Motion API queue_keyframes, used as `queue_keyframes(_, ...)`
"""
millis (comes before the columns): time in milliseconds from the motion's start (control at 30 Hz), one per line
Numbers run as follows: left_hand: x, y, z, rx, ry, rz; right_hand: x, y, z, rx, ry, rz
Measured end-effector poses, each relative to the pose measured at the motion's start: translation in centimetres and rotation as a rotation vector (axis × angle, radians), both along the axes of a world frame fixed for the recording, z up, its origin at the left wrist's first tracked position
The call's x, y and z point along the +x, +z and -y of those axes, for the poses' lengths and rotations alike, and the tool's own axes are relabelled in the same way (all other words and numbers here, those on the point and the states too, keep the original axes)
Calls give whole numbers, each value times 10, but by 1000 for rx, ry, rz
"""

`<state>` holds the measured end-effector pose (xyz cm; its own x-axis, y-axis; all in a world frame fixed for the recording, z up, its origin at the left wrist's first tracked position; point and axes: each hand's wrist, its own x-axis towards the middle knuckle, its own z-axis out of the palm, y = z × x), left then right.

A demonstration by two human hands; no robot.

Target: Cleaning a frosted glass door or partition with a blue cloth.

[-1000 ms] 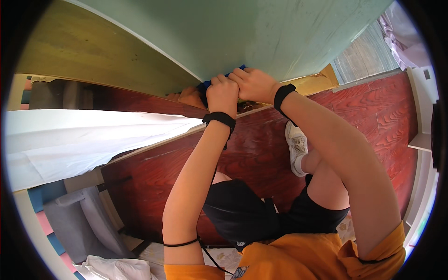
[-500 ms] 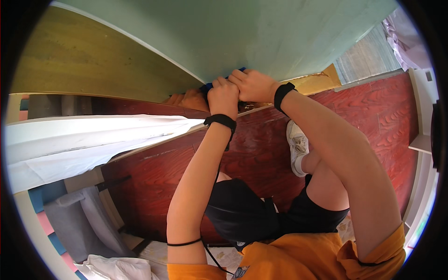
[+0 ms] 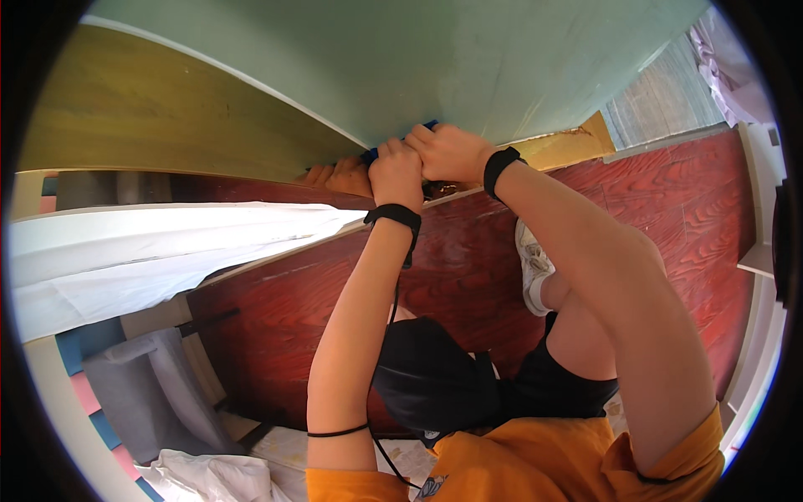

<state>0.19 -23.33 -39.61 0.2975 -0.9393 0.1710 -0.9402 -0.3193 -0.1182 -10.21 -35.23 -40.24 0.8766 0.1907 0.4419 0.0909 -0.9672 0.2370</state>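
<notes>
A large pale green panel (image 3: 435, 67) fills the far side. At its lower edge my left hand (image 3: 396, 173) and my right hand (image 3: 450, 153) are together, fingers curled and side by side. Both are closed on a blue object (image 3: 430, 125), of which only small bits show past the fingers; its kind is hidden. Left of the hands, a shiny olive-gold panel (image 3: 167, 109) meets the green one at a pale edge strip and mirrors the fingers. Black bands circle both wrists.
Dark red wood-grain flooring (image 3: 452, 243) lies below. A white cloth (image 3: 167, 243) hangs at left, above a grey cushioned seat (image 3: 146, 397). A gold base strip (image 3: 577, 146) runs right of my hands, toward a grey wood-look floor (image 3: 665, 100). My white shoe (image 3: 534, 259) is near.
Both hands have shifted very slightly left along the panel's lower edge, still closed on the blue object. My right forearm has moved a little left with them.
</notes>
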Motion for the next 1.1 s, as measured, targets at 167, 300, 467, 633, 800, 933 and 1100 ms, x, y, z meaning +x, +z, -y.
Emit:
queue_keyframes(167,0,7,-3,-16,-37,-81,-3,2,-8,6,-55,-24)
queue_keyframes(300,-1,16,-2,-21,-13,-109,-2,10,-11,4,-85,5)
queue_keyframes(467,2,37,0,21,-40,-50,-8,32,-7,-6,-94,43)
queue_keyframes(633,2,70,1,58,-86,50,-12,54,-12,-9,-146,107)
queue_keyframes(800,-5,112,5,-24,-120,168,-18,82,-8,-2,-183,297)
queue_keyframes(933,-3,141,-2,-65,-145,207,-19,107,-14,12,-228,359)
queue_keyframes(1100,-8,178,-14,-271,-165,233,-19,154,-13,98,-159,561)
